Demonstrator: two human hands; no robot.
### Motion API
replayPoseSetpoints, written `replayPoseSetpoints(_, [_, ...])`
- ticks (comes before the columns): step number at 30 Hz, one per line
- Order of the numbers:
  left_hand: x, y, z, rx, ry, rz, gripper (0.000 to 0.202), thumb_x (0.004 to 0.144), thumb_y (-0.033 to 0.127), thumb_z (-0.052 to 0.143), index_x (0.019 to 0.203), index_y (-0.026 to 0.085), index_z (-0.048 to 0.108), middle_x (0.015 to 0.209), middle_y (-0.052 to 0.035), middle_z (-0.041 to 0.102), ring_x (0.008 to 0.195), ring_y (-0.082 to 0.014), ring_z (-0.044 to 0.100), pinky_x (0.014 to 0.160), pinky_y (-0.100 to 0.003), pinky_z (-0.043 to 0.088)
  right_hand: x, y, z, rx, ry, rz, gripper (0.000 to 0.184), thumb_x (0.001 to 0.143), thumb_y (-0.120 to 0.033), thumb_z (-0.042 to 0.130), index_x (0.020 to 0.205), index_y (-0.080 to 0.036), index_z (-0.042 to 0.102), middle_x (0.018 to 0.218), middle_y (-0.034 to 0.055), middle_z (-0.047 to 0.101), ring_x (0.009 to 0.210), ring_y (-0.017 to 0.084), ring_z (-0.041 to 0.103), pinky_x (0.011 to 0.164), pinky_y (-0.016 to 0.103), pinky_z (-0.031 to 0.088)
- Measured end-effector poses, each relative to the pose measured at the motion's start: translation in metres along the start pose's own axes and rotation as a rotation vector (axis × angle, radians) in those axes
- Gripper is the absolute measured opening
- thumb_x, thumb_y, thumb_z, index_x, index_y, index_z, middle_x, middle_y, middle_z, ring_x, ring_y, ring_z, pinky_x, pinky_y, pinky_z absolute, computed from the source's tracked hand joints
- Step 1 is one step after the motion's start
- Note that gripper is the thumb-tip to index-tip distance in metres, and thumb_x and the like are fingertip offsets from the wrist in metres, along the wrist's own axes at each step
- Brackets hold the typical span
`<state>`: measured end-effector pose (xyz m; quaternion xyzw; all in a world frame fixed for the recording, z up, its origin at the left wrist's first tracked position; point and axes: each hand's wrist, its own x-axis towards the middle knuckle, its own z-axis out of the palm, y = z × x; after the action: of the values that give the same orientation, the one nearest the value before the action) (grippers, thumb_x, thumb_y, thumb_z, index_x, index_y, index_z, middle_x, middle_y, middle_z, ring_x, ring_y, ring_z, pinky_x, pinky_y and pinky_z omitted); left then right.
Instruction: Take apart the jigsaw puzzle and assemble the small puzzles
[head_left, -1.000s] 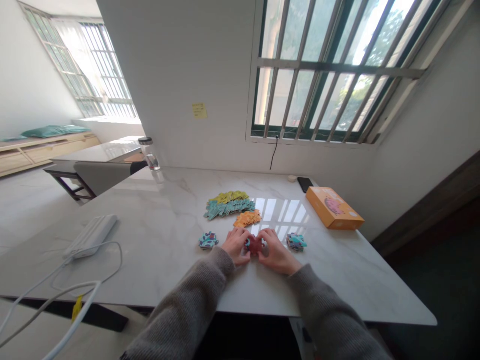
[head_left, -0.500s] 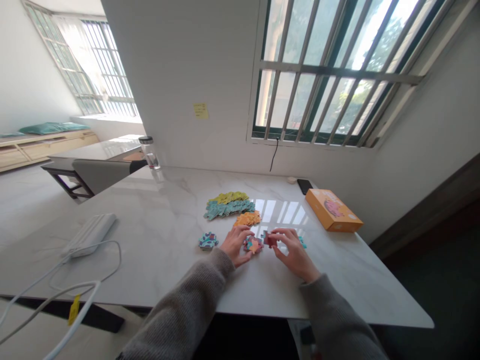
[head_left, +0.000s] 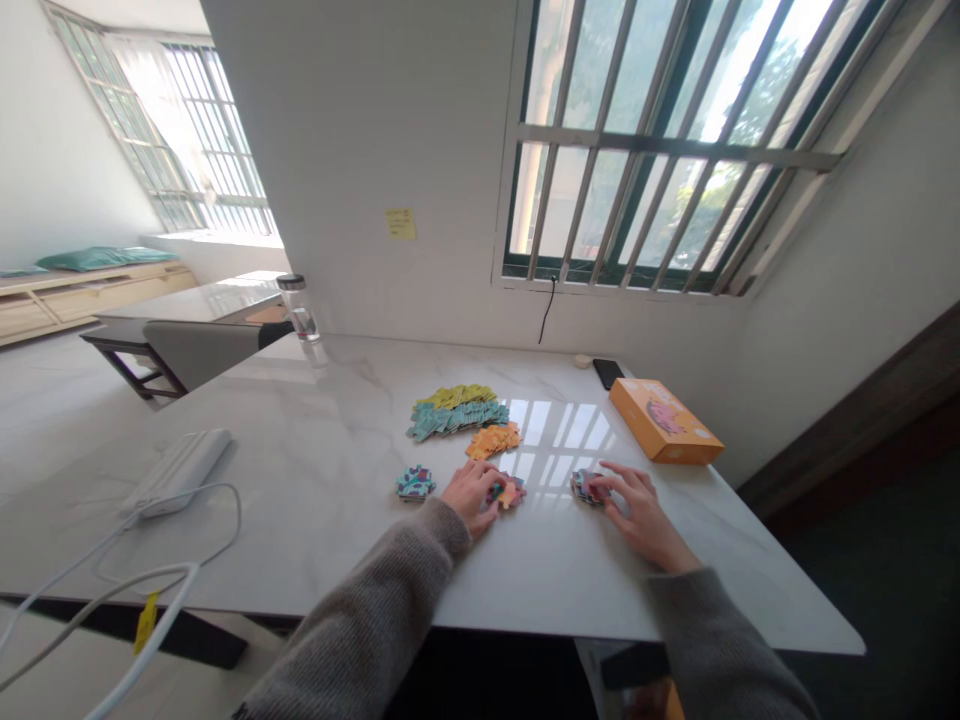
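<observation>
Reddish puzzle piece (head_left: 591,487) against right grip (head_left: 639,508)

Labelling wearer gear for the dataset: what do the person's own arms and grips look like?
Both arms are in long grey-brown sleeves, left and right, of knit-looking fabric with fine ribbing visible on the left one. Both end near the wrists. Left grip and right grip are bare five-fingered hands: no gloves, cables or markings visible. Small details like rings: too small to tell.

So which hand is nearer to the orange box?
The right. The right hand is on the near side of the orange box; the left hand is farther left, at the middle puzzle pile.
</observation>
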<state>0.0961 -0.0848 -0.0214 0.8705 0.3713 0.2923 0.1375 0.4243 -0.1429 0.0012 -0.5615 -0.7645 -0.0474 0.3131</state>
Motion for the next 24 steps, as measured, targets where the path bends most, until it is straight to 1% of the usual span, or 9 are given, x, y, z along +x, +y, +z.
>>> replayPoseSetpoints(3, [0.001, 0.002, -0.002, 0.004, -0.012, -0.01, 0.031, 0.07, 0.015, 0.064, 0.1, 0.021, 0.062, 0.108, -0.0074, 0.061, 0.103, -0.0279, 0.054, 0.092, -0.045, 0.045, 0.005, -0.022, 0.005, -0.025, 0.095, -0.023, 0.024, 0.082, -0.017, 0.054, 0.098, -0.026, 0.07, 0.124, 0.0081, 0.061, 0.113, 0.03, 0.052, 0.099, 0.052, 0.041])
replayPoseSetpoints(6, [0.002, 0.004, -0.006, -0.021, 0.02, -0.003, 0.028, 0.07, 0.015, 0.065, 0.097, 0.022, 0.06, 0.11, -0.007, 0.062, 0.103, -0.0272, 0.054, 0.092, -0.044, 0.045, 0.013, -0.059, 0.015, 0.07, -0.008, -0.141, 0.029, 0.084, -0.013, 0.054, 0.107, -0.027, 0.067, 0.12, 0.008, 0.062, 0.114, 0.028, 0.052, 0.098, 0.049, 0.043])
replayPoseSetpoints(9, [0.002, 0.007, -0.012, -0.083, 0.093, 0.036, 0.026, 0.071, 0.016, 0.066, 0.096, 0.021, 0.059, 0.113, -0.0068, 0.062, 0.104, -0.0258, 0.055, 0.094, -0.043, 0.045, 0.024, -0.092, 0.025, 0.163, -0.106, -0.22, 0.041, 0.086, -0.016, 0.057, 0.125, -0.029, 0.057, 0.136, 0.0078, 0.053, 0.124, 0.028, 0.048, 0.103, 0.048, 0.043])
replayPoseSetpoints(10, [0.002, 0.008, -0.014, -0.108, 0.117, 0.055, 0.026, 0.072, 0.017, 0.066, 0.096, 0.021, 0.058, 0.113, -0.0071, 0.062, 0.104, -0.0254, 0.056, 0.095, -0.043, 0.045, 0.027, -0.099, 0.028, 0.19, -0.12, -0.234, 0.042, 0.087, -0.018, 0.058, 0.128, -0.028, 0.055, 0.139, 0.0084, 0.051, 0.126, 0.028, 0.047, 0.104, 0.048, 0.042])
replayPoseSetpoints(12, [0.002, 0.009, -0.016, -0.156, 0.152, 0.089, 0.024, 0.073, 0.019, 0.067, 0.096, 0.021, 0.058, 0.113, -0.0079, 0.062, 0.105, -0.0253, 0.056, 0.096, -0.043, 0.045, 0.033, -0.107, 0.033, 0.239, -0.145, -0.255, 0.039, 0.089, -0.021, 0.059, 0.127, -0.028, 0.055, 0.136, 0.0087, 0.053, 0.125, 0.027, 0.048, 0.103, 0.047, 0.044])
replayPoseSetpoints(15, [0.002, 0.009, -0.016, -0.201, 0.167, 0.125, 0.026, 0.074, 0.019, 0.066, 0.099, 0.021, 0.058, 0.113, -0.0091, 0.062, 0.109, -0.0256, 0.056, 0.098, -0.043, 0.045, 0.037, -0.106, 0.036, 0.291, -0.149, -0.255, 0.029, 0.093, -0.023, 0.057, 0.121, -0.027, 0.057, 0.128, 0.0078, 0.059, 0.12, 0.025, 0.052, 0.1, 0.046, 0.046])
replayPoseSetpoints(18, [0.002, 0.006, -0.01, -0.185, 0.152, 0.125, 0.045, 0.072, 0.018, 0.067, 0.115, 0.02, 0.054, 0.127, -0.0126, 0.056, 0.12, -0.0282, 0.051, 0.104, -0.047, 0.042, 0.034, -0.091, 0.034, 0.288, -0.112, -0.22, 0.028, 0.095, -0.025, 0.055, 0.122, -0.027, 0.057, 0.129, 0.0076, 0.06, 0.12, 0.025, 0.053, 0.099, 0.045, 0.046])
replayPoseSetpoints(20, [0.001, 0.004, -0.005, -0.143, 0.11, 0.103, 0.05, 0.072, 0.018, 0.066, 0.121, 0.019, 0.053, 0.134, -0.0136, 0.053, 0.124, -0.03, 0.049, 0.106, -0.05, 0.041, 0.029, -0.075, 0.028, 0.244, -0.06, -0.183, 0.03, 0.095, -0.026, 0.053, 0.125, -0.027, 0.056, 0.129, 0.0077, 0.062, 0.12, 0.026, 0.053, 0.099, 0.046, 0.046])
replayPoseSetpoints(24, [-0.001, 0.002, 0.001, -0.075, 0.007, 0.055, 0.041, 0.075, 0.018, 0.064, 0.116, 0.021, 0.057, 0.131, -0.0107, 0.057, 0.121, -0.0301, 0.051, 0.104, -0.05, 0.042, 0.013, -0.033, 0.015, 0.107, 0.062, -0.063, 0.032, 0.096, -0.03, 0.05, 0.127, -0.028, 0.056, 0.128, 0.0077, 0.063, 0.117, 0.028, 0.056, 0.1, 0.048, 0.043])
